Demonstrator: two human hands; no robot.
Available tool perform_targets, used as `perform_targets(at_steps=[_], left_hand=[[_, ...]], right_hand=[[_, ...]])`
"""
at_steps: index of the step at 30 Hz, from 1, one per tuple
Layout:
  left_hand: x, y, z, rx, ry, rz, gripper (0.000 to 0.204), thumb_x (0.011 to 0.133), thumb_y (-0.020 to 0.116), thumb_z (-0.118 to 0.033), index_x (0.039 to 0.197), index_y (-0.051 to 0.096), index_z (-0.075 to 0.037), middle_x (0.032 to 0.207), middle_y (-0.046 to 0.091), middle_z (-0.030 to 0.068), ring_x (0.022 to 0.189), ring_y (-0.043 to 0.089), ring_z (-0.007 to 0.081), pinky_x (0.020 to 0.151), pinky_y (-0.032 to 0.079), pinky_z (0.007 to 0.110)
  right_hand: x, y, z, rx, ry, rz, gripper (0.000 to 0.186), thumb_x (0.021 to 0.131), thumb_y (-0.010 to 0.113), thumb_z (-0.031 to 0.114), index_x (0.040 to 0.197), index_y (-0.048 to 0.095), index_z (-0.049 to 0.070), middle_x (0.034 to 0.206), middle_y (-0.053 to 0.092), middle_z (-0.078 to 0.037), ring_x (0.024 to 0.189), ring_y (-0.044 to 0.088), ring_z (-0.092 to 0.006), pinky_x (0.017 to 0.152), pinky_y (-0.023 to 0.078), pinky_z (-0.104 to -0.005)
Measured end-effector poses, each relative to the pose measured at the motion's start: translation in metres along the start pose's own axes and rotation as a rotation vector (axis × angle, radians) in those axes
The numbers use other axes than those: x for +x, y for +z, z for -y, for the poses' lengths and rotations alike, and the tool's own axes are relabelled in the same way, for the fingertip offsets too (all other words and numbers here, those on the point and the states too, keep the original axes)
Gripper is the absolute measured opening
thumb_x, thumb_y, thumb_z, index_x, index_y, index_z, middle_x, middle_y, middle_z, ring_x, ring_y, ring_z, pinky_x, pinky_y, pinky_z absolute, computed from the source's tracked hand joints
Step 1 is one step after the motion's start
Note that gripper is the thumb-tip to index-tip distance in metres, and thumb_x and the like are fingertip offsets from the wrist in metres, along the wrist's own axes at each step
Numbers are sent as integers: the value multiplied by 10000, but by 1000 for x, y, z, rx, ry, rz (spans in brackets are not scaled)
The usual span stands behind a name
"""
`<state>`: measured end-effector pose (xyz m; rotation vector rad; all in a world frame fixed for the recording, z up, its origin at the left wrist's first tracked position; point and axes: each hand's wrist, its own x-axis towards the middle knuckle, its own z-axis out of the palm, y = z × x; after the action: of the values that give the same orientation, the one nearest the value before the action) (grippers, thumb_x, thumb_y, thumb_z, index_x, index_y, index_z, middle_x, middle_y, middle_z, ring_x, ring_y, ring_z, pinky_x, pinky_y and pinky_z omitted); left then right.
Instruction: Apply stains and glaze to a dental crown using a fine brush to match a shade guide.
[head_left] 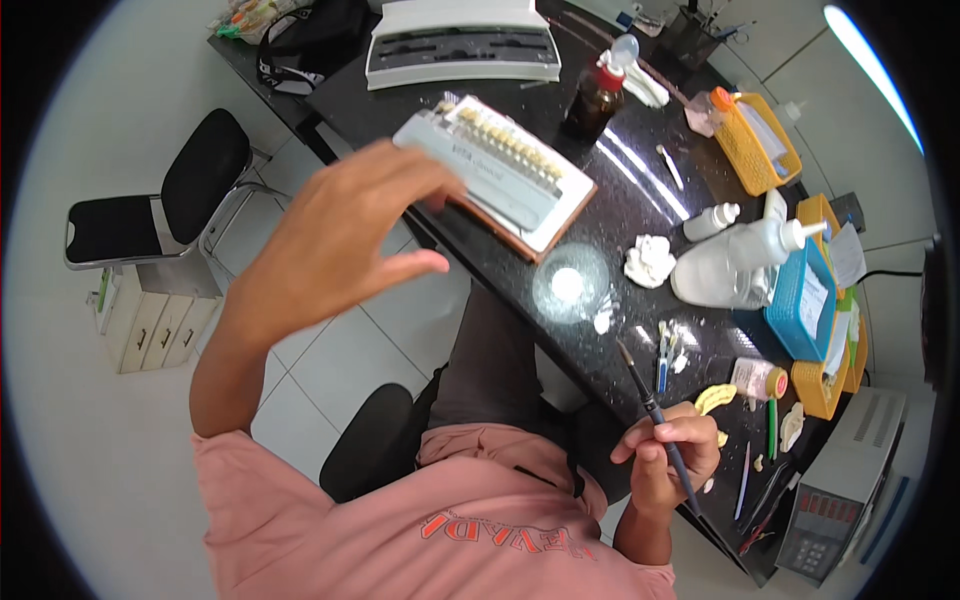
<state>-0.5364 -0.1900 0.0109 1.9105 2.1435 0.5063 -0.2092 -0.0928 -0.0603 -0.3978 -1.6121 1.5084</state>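
Note:
My left hand is raised at the left edge of the black worktop, with thumb stretched out and fingers bent, and nothing visible in it. Just past its fingers lies a tooth shade guide, a pale case with a brown edge and a row of yellowish tabs. Held between the fingers of my right hand is a slim, dark-handled brush. Its tip points up and left, over the worktop's edge. A round glass dish shines beyond the tip, with a crumpled white tissue to its right.
A clear squeeze bottle stands beside blue and yellow baskets. Farther back are a brown dropper bottle and an open white box. A grey device sits at right; a black chair is left.

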Motion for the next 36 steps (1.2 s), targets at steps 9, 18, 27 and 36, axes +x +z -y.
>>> perform_targets(at_steps=[9, 18, 27, 36], left_hand=[[81, 12, 73, 44, 263, 156, 1095, 537, 905, -304, 1502, 409, -157, 1536, 403, 108, 1471, 274, 334, 1207, 211, 524], [91, -20, 86, -201, 391, 87, 1009, 515, 917, -188, 1434, 507, -122, 1400, 501, 116, 1299, 449, 311, 1117, 368, 420], [90, -77, 161, -8, 331, -109, 969, 530, 892, -267, 1419, 531, -127, 1417, 524, 105, 1299, 491, 291, 1131, 359, 408], [87, -101, 160, 30, 178, -64, 1034, 578, 951, -423, 1416, 488, -33, 1396, 443, 179, 1314, 425, 316, 1089, 385, 450]], right_hand=[[37, 22, -9, 73, 15, -147, 292, 926, 710, 199, 1034, 611, -54, 742, 646, -166, 583, 665, -198, 482, 580, -290], [70, 45, -2, -211, -139, -209, 324, 947, 683, 312, 972, 613, -3, 793, 579, -115, 558, 599, -146, 483, 499, -229], [138, 94, 10, -415, 42, -140, 174, 937, 658, 48, 1048, 618, -79, 905, 646, -134, 763, 664, -153, 658, 534, -224], [191, 143, -20, -710, -7, 112, 147, 822, 736, -39, 961, 688, -38, 881, 699, -135, 741, 682, -198, 642, 522, -281]])
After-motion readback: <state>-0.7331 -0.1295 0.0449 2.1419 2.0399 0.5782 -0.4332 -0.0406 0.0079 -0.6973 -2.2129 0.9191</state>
